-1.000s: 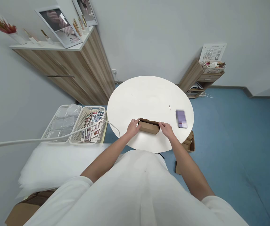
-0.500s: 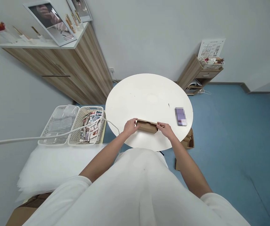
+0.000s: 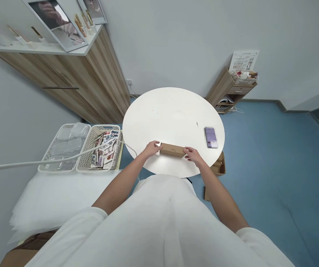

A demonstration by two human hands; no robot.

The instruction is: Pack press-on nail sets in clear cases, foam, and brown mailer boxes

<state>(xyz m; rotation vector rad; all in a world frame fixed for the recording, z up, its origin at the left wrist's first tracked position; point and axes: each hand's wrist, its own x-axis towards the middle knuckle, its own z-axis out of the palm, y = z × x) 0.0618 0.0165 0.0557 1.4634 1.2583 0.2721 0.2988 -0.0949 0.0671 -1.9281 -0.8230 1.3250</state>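
- Two hands on it from the head view: our left hand (image 3: pixel 151 149) and right hand (image 3: pixel 192 155) clasp the ends of the small cardboard box (image 3: pixel 172 150), lying flat at the near edge of the round white table (image 3: pixel 173 111).
- We'd press evenly at both ends, keeping it square.
- Purple phone (image 3: pixel 211 137) sits well apart, right.

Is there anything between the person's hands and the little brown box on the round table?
No. The left hand touches one end of the cardboard box and the right hand touches the other. Nothing sits between them. The purple item lies apart on the white table, off to the right.
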